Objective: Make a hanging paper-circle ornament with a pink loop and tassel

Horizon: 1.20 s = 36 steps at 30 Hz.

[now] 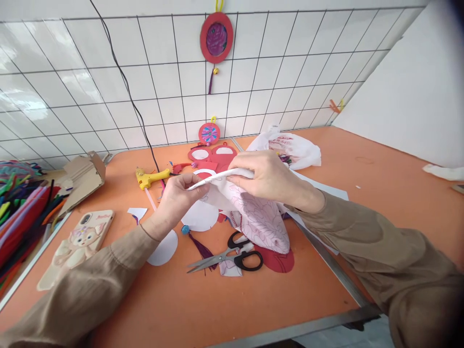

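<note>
My left hand (184, 192) pinches the left end of a folded edge of white cloth with a pink-purple line pattern (253, 212). Fingers and thumb of my right hand (266, 176) close on the same edge farther right. The cloth hangs down below my right hand toward the table. Black-handled scissors (232, 256) lie beneath it, blades slightly apart and pointing left. A purple tassel with a blue bell (185, 229) rests beside the blades. Under the scissors is a small patterned scrap (231, 268), and a red disc (279, 260) is partly covered by the cloth.
A yellow glue gun (152, 178) lies at the left with a black cable rising behind it. Nearby are a phone in a cartoon case (79, 244), colourful pipe cleaners (27, 212), cardboard (85, 179) and a white plastic bag (304, 149). Red round ornaments (216, 38) hang against the tiled wall.
</note>
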Tool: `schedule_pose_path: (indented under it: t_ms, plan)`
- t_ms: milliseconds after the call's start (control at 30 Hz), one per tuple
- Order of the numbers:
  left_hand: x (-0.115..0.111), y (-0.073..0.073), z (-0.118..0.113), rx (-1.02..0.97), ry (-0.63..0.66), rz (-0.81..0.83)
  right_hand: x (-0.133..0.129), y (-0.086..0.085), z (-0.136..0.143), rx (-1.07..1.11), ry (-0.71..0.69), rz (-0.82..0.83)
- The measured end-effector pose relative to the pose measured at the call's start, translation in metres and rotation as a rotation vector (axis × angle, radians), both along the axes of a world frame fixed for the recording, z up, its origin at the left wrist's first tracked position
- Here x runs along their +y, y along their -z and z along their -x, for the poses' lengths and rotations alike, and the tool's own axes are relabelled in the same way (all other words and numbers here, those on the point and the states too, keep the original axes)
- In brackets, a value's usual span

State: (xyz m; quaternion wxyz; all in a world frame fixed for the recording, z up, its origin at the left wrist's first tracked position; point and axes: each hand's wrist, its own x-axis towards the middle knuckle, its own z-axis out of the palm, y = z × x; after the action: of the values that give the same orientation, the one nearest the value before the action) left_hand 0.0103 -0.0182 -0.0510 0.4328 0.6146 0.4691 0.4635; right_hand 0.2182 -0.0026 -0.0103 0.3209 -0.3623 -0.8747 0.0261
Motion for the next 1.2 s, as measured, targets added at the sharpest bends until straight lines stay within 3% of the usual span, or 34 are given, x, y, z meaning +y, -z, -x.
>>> schedule_pose_path:
  t_ms: [100,167,367,567,733,967,1067,1200]
  plan:
    - [0.003,0.004,-0.007,-0.132,0.093,0.059,0.001,-0.008,-0.003,0.090,-0.033,0.065]
    - [0.005,0.004,-0.012,-0.220,0.076,0.071,0.004,-0.013,-0.009,0.104,-0.041,0.108]
    - [0.007,-0.013,-0.024,-0.450,0.071,0.114,0.014,-0.030,-0.032,0.052,0.018,0.216]
    - [0.005,-0.014,-0.032,-0.418,0.075,0.166,0.018,-0.032,-0.038,0.131,-0.010,0.265]
    - [0.009,-0.008,-0.028,-0.355,0.086,0.112,0.023,-0.024,-0.031,0.221,-0.120,0.428]
    - [0.009,-0.002,-0.029,-0.330,0.143,0.145,0.021,-0.015,-0.021,0.262,-0.025,0.394]
    - [0.010,-0.002,-0.028,-0.243,0.056,0.126,0.018,-0.013,-0.019,0.259,-0.048,0.331]
    - [0.011,-0.008,-0.020,-0.016,-0.149,-0.059,0.011,-0.011,-0.016,0.121,-0.209,0.180]
